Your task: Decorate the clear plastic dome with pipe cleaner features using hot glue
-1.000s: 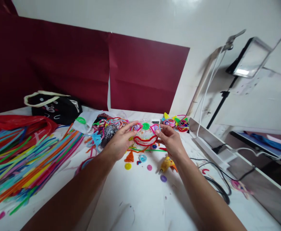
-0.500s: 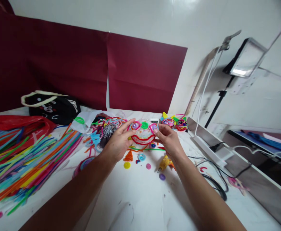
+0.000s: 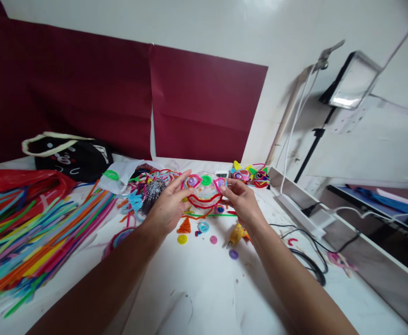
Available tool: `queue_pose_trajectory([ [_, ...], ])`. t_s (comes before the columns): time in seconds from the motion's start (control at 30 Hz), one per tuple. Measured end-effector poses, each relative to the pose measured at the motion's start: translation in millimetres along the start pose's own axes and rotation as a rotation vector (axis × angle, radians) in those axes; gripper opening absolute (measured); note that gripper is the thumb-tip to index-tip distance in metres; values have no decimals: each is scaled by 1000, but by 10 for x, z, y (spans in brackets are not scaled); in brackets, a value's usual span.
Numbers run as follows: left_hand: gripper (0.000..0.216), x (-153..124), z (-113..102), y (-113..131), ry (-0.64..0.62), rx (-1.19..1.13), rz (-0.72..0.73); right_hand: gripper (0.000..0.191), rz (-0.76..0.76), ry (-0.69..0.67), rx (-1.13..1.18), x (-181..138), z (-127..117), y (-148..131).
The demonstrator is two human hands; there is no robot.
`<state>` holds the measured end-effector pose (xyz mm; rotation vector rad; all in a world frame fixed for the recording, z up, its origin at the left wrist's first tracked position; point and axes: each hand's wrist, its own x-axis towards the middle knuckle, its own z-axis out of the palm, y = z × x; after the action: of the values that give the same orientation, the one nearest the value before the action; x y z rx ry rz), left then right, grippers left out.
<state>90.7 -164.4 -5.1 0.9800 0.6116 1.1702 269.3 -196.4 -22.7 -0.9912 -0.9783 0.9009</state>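
Between my hands, above the white table, is a clear round craft mask with pink-edged eyes, a green button in the middle and a red pipe-cleaner mouth line. My left hand pinches its left edge by the eye. On the right edge, my right hand grips it between thumb and fingers. Below it lie an orange pipe-cleaner triangle, a light blue button, a yellow button, a pink button and a purple button. A yellow glue gun rests beside my right wrist.
Pipe cleaners in many colours cover the left side, near a red plastic bag and a black bag. Finished colourful masks stand at the back. Black cables and a raised grey edge are on the right.
The whole view has shifted slightly, so things appear a little farther left. Both hands keep the same hold on the mask.
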Motion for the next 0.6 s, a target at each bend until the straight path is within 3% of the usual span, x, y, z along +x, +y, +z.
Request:
queue_pose_trajectory([
  [0.17,65,31,-18,-24,21,-3,21,43,14,-2,-2,12,-11,13],
  [0.6,44,72,-52,-70,13,-65,-32,42,0,20,-77,28,-55,-7],
])
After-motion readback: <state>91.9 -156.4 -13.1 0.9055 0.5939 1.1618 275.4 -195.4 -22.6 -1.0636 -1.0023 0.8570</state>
